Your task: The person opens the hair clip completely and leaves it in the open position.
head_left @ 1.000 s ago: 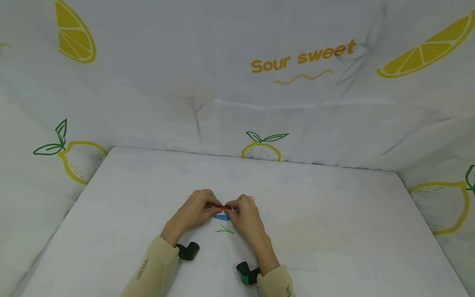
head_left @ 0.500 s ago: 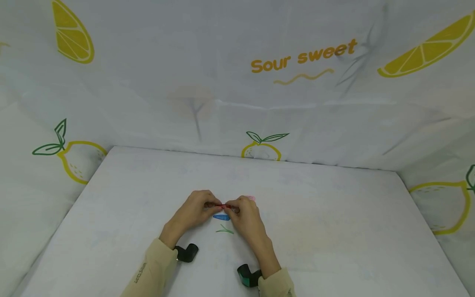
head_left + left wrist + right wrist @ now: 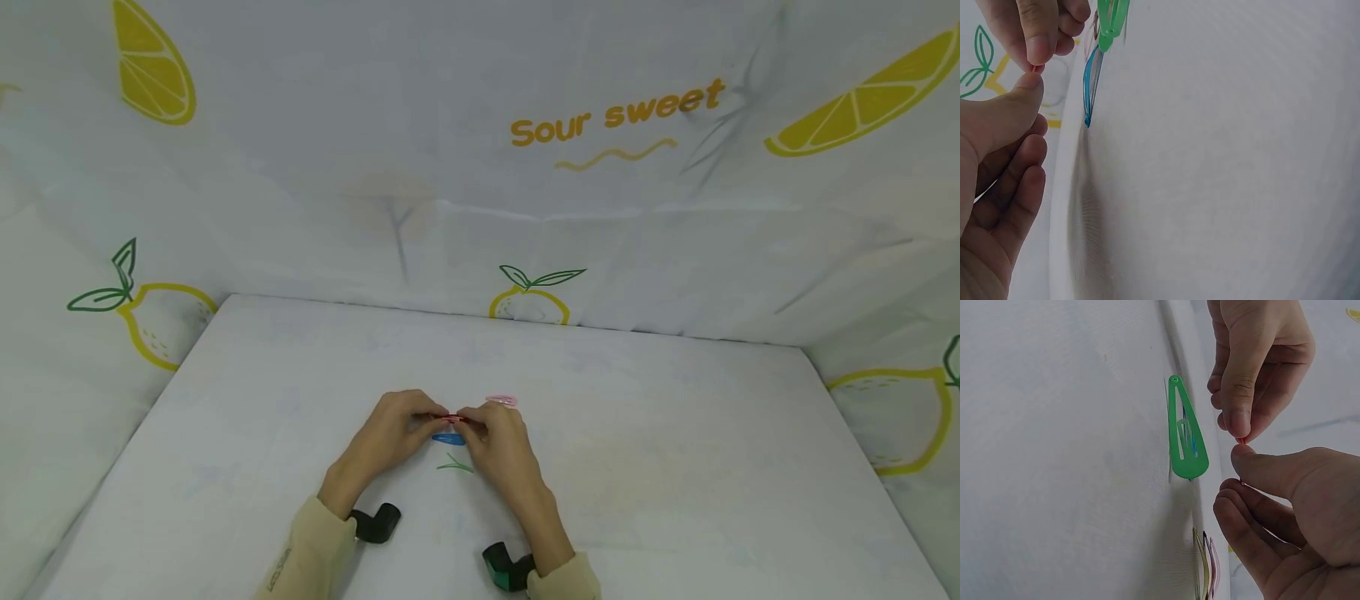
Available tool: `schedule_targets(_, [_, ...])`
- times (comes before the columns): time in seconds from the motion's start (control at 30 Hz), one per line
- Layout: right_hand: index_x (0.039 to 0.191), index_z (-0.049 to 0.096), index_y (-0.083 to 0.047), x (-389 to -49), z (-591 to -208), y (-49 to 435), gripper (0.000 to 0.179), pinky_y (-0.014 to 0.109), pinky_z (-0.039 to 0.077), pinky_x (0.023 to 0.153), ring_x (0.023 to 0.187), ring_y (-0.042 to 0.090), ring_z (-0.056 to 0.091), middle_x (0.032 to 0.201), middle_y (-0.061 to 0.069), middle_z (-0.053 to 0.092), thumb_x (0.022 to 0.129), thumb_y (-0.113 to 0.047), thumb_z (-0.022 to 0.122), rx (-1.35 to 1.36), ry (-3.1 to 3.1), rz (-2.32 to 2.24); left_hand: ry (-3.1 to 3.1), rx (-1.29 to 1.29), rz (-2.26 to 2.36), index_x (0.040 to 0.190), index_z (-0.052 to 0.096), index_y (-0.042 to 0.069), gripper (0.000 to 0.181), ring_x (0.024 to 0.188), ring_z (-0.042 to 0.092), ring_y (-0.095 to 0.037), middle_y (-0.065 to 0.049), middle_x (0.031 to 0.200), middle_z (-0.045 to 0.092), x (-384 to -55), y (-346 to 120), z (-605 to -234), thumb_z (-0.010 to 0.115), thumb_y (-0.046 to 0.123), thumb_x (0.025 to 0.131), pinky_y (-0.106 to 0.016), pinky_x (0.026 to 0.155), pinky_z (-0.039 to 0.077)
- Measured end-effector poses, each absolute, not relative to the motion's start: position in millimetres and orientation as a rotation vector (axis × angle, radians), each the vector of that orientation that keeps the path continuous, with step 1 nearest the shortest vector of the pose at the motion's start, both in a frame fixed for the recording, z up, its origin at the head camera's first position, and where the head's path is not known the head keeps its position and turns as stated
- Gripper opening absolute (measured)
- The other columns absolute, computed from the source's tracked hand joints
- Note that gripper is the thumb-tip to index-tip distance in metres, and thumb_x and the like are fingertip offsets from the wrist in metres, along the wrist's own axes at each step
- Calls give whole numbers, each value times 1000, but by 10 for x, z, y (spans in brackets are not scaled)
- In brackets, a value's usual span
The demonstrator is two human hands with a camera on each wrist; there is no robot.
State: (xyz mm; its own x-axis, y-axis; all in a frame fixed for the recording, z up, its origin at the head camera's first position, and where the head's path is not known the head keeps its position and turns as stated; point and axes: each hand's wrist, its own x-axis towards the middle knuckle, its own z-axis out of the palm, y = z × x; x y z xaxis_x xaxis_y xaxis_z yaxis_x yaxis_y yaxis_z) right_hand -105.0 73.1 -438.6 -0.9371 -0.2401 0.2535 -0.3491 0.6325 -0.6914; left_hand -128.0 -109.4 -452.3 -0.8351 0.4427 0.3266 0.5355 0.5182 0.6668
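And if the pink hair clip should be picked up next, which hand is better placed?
Probably the right hand: the pink hair clip lies just beyond its knuckles, while the left hand is farther away. Both pinch the red hair clip.

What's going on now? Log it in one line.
left hand: pinches red clip | right hand: pinches red clip | table: blue clip, green clip, pink clip beyond right hand

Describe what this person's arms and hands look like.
The left hand and right hand wear no gloves. The left sleeve is beige with small dark lettering; the right sleeve is beige too. The left wrist device is black and bent; the right wrist device is black with a green patch.
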Motion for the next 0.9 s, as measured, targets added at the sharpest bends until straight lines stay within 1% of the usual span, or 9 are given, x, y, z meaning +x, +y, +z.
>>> schedule_targets(0.4, [92,73,-3,-987,-4336,769,13,17,47,59,68,6,58,80,3,68,81,-10,70,502,-2688,1206,-2509,-882,-1259,90,73,12,13,75,59,0,8,84,68,-1223,-1075,-4544,75,15,77,-21,67,49])
schedule_targets(0.67, [95,72,-3,-943,-4344,785,14,17,50,64,74,7,62,82,3,67,82,-8,69,523,-2681,1234,-2469,-885,-1296,91,73,10,15,72,58,0,8,83,68,-1180,-1072,-4527,75,16,77,-21,63,49])
schedule_targets(0.9, [91,73,-5,-930,-4343,798,11,17,49,63,71,4,61,80,0,66,80,-9,71,543,-2640,1232,-2457,-885,-1309,88,73,9,13,70,57,-1,6,81,68,-1150,-1057,-4480,76,12,76,-21,62,49])
